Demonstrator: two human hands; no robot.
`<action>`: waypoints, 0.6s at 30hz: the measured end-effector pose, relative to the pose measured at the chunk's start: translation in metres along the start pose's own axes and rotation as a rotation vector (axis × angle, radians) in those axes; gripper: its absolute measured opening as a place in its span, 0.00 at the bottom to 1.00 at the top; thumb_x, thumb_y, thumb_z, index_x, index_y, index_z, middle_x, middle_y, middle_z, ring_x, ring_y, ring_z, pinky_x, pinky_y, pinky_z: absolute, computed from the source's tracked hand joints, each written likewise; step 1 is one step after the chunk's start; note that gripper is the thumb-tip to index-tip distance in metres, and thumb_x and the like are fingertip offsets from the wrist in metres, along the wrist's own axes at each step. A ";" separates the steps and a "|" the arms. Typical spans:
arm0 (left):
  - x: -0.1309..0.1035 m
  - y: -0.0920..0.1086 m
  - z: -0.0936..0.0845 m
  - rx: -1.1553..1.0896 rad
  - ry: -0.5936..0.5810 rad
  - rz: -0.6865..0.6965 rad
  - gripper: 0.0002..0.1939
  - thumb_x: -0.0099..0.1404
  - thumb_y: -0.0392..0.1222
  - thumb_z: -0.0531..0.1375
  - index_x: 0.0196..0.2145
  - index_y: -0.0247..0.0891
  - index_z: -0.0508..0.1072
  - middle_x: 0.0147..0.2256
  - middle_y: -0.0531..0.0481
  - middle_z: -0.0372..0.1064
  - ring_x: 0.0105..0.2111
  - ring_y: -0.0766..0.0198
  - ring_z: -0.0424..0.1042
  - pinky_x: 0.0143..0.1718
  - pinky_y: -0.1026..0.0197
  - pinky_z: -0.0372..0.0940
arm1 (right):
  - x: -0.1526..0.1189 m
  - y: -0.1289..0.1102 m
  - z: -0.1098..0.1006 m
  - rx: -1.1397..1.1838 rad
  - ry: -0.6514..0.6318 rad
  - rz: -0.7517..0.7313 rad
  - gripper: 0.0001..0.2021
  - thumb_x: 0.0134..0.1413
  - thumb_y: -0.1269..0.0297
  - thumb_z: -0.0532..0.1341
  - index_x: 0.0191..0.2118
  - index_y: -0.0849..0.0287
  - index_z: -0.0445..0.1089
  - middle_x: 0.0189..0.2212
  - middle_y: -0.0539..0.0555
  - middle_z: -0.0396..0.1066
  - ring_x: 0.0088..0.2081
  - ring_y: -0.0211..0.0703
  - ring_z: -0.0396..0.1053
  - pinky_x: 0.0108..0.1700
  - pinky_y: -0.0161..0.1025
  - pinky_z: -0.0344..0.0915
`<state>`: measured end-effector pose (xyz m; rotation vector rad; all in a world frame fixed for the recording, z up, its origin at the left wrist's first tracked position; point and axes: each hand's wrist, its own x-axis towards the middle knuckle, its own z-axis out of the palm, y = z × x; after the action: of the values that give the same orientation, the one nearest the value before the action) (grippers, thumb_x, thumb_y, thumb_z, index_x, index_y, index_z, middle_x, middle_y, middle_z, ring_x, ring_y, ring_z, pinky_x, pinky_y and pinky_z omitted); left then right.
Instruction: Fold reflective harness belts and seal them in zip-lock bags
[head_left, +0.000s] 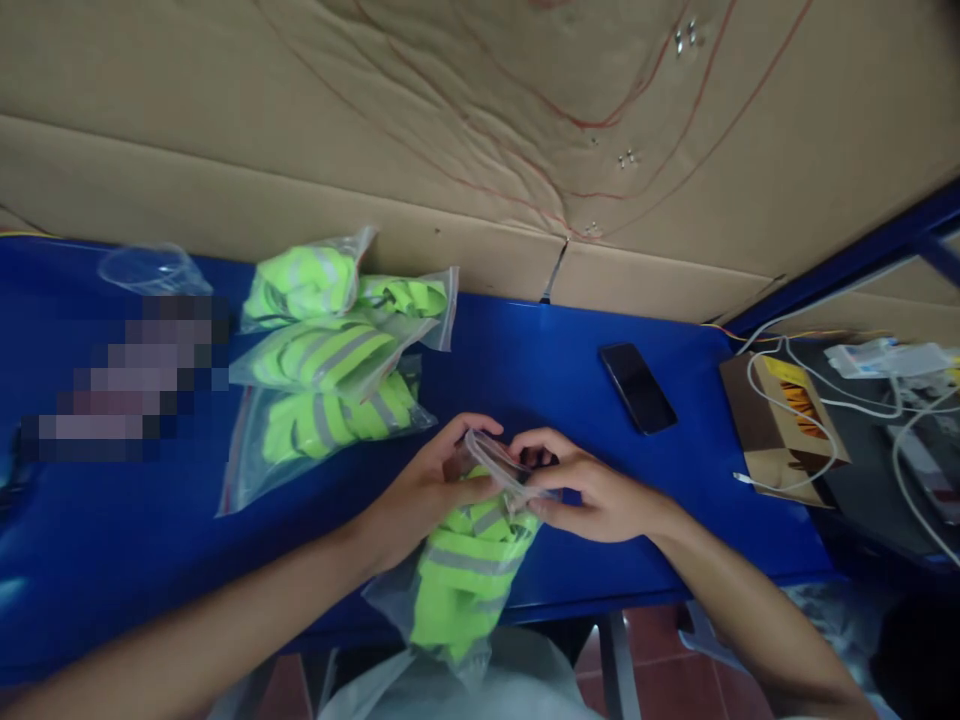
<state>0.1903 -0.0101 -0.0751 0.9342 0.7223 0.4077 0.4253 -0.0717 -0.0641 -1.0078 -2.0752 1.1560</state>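
Note:
A clear zip bag [491, 462] holds a folded neon-yellow reflective vest [465, 570] with grey stripes. Its mouth gapes a little toward the back of the table, and its lower end hangs over the front edge near my body. My left hand [450, 470] grips the left side of the bag's mouth, thumb across the front. On the right side, my right hand [581, 490] pinches the rim, its curled fingers partly hidden behind the plastic. Left of my hands lie several similar bagged vests [322, 355], overlapping in a pile.
A dark phone [637, 387] lies on the blue table [510, 360] to the right. Beyond it are an open cardboard box [780, 430] and white cables [832, 400]. A clear plastic item [154, 268] rests at the back left. Cardboard panels [420, 210] with red wires rise behind.

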 end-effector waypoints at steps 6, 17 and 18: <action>0.001 0.003 -0.006 -0.025 -0.040 -0.019 0.35 0.58 0.44 0.74 0.57 0.46 0.63 0.48 0.49 0.75 0.48 0.59 0.74 0.50 0.58 0.68 | -0.001 -0.001 0.006 0.033 0.047 0.022 0.08 0.66 0.65 0.65 0.46 0.59 0.79 0.62 0.63 0.63 0.64 0.49 0.63 0.63 0.47 0.63; 0.002 0.010 -0.012 0.243 -0.067 -0.079 0.32 0.56 0.46 0.73 0.53 0.43 0.64 0.38 0.53 0.72 0.37 0.62 0.72 0.37 0.62 0.66 | -0.007 0.004 -0.011 0.056 0.066 0.119 0.12 0.64 0.62 0.67 0.30 0.60 0.69 0.38 0.53 0.71 0.38 0.37 0.71 0.42 0.36 0.66; 0.001 0.009 -0.012 0.230 -0.054 -0.086 0.31 0.56 0.46 0.73 0.53 0.43 0.64 0.37 0.54 0.71 0.36 0.62 0.72 0.37 0.63 0.67 | -0.007 0.004 -0.009 0.031 0.052 0.138 0.13 0.65 0.61 0.66 0.30 0.60 0.68 0.36 0.52 0.70 0.36 0.36 0.70 0.40 0.36 0.65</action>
<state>0.1825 0.0027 -0.0725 1.1216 0.7677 0.2258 0.4374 -0.0717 -0.0638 -1.1691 -1.9671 1.2134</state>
